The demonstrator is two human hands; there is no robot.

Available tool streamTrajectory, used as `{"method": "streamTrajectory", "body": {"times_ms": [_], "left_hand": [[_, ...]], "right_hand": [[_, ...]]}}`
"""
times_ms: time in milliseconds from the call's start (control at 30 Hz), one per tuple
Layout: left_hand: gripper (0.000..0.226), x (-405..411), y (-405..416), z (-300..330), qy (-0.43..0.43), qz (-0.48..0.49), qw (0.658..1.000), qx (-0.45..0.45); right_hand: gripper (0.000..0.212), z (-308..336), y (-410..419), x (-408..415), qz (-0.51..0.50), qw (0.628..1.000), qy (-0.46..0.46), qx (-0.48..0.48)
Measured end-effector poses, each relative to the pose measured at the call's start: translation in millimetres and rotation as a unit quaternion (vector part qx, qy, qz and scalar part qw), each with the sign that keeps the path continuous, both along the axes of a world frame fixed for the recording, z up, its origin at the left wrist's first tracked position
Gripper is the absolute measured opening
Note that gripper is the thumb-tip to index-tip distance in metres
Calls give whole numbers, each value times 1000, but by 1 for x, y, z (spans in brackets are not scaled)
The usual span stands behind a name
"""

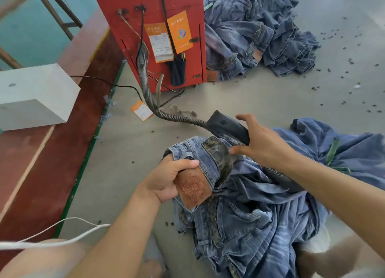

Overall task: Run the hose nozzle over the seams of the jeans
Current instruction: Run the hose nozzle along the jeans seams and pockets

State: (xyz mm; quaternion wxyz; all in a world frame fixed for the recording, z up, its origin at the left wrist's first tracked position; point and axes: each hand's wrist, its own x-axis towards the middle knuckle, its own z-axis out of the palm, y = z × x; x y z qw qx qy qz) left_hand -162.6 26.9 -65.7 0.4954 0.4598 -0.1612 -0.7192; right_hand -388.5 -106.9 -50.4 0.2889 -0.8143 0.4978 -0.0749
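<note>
Blue jeans (245,221) lie bunched on the grey floor in front of me. My left hand (168,179) grips their waistband beside the brown leather patch (193,189), lifting that end up. The black hose nozzle (228,125) lies just beyond the waistband, and its ribbed grey hose (145,86) curves back to the red machine (158,34). My right hand (258,141) hovers at the nozzle's near end with fingers spread, touching or almost touching it. I cannot tell whether it holds it.
A heap of jeans (258,34) lies right of the red machine, another blue pile (341,150) at my right. A white box (35,96) sits on the red platform at left. Thread scraps dot the floor. A white cord (62,234) crosses my knee.
</note>
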Motion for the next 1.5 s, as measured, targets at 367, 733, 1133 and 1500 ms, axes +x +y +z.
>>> {"method": "streamTrajectory", "body": {"times_ms": [367, 733, 1133, 1500], "left_hand": [[21, 0, -7, 2, -2, 79, 997, 12], [31, -34, -7, -9, -102, 22, 995, 0], [29, -18, -8, -14, 21, 43, 999, 9], [68, 20, -13, -21, 79, 97, 992, 23]], "right_hand": [[32, 65, 21, -30, 57, 994, -41, -87], [32, 54, 10, -4, -21, 999, -32, -17], [34, 53, 7, -4, -36, 999, 2, -41], [31, 41, 22, -42, 60, 998, -8, 22]]}}
